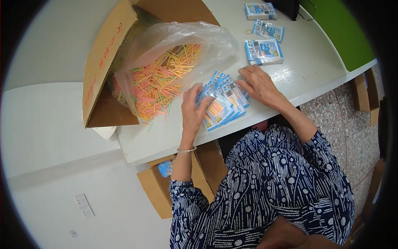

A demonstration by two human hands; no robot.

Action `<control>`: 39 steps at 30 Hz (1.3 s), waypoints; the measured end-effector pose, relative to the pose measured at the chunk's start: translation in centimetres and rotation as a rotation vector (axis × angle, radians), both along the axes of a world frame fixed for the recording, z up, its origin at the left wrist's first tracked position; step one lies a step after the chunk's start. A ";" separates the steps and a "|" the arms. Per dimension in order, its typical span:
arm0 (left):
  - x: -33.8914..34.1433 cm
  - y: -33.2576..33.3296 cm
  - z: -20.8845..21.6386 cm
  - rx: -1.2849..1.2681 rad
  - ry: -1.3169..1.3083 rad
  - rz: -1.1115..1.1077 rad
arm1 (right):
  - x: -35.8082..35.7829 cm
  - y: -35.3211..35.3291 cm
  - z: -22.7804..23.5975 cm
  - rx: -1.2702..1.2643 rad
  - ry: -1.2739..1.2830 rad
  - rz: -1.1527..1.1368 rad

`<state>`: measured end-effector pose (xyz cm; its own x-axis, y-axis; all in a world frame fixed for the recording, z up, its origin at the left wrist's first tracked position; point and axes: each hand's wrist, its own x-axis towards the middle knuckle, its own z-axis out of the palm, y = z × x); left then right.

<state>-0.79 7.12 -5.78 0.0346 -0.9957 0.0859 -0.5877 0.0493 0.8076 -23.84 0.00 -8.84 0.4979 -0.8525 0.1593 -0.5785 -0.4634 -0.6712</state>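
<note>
Packets (226, 103) — loosely fanned — lie between left grip (192, 108) and right grip (262, 86).

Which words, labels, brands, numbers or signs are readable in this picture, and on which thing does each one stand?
None can be quoted reliably.
Brown cardboard box: red characters, slanted and blurred.
Blue-and-white plastic packets fanned at the centre: print too small.
Similar plastic packets at upper right: print too small.
</note>
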 end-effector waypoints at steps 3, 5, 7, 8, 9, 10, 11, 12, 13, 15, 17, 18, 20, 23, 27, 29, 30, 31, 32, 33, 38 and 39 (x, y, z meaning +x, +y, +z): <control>-0.3 1.8 -0.5 -0.249 -0.281 0.060 | 0.7 0.3 0.0 0.063 -0.094 -0.011; -0.1 4.2 -1.7 -0.101 -0.240 0.273 | 1.0 0.3 0.2 0.110 -0.131 -0.018; -0.5 6.3 -2.9 -0.051 -0.270 0.318 | 1.8 0.3 0.7 0.183 -0.063 0.006; -1.1 6.7 -3.4 -0.003 -0.292 0.354 | 2.0 0.4 0.7 0.182 -0.063 0.014; -1.7 6.8 -3.6 -0.003 -0.291 0.361 | 2.1 0.5 0.6 0.188 -0.044 0.038; -2.5 6.7 -3.7 0.001 -0.211 0.399 | 2.0 0.6 0.4 0.195 -0.021 0.058; -3.4 6.5 -3.6 0.005 -0.130 0.436 | 2.2 0.8 0.4 0.194 -0.017 0.060; -4.3 6.2 -3.3 -0.001 -0.114 0.413 | 2.6 1.1 0.5 0.201 -0.023 0.075; -4.8 6.1 -3.3 -0.004 -0.115 0.422 | 3.0 1.3 0.5 0.206 -0.034 0.098; -5.5 5.9 -3.5 -0.031 -0.010 0.413 | 3.5 1.9 0.4 0.245 -0.121 0.109; -5.9 5.7 -4.1 -0.031 0.039 0.403 | 3.7 2.2 0.2 0.284 -0.209 0.119; -6.1 5.7 -4.3 -0.041 0.072 0.397 | 3.8 2.2 0.1 0.284 -0.224 0.091; -6.5 5.5 -4.5 -0.053 0.107 0.390 | 3.8 2.3 -0.2 0.283 -0.239 0.061; -6.7 5.4 -4.7 -0.061 0.159 0.381 | 3.7 2.4 -0.4 0.341 -0.339 0.027; -6.9 5.4 -5.0 -0.102 0.223 0.360 | 3.7 2.8 -0.7 0.459 -0.439 0.049; -6.9 5.5 -5.1 -0.106 0.275 0.353 | 3.8 3.1 -0.7 0.433 -0.454 0.042; -6.8 5.7 -5.3 -0.132 0.314 0.351 | 3.8 3.3 -0.6 0.477 -0.511 0.080; -6.6 5.7 -5.6 -0.157 0.353 0.350 | 3.9 3.4 -0.5 0.522 -0.568 0.118; -6.7 5.7 -5.3 -0.158 0.355 0.350 | 3.8 3.4 -0.5 0.520 -0.567 0.118; -6.7 5.7 -5.0 -0.143 0.375 0.330 | 3.6 3.3 -0.6 0.560 -0.592 0.125; -5.8 5.3 -4.2 -0.147 0.474 0.288 | 3.4 3.2 -1.8 0.619 -0.726 0.193; -5.6 5.1 -3.9 -0.093 0.564 0.269 | 3.4 3.1 -1.7 0.632 -0.729 0.185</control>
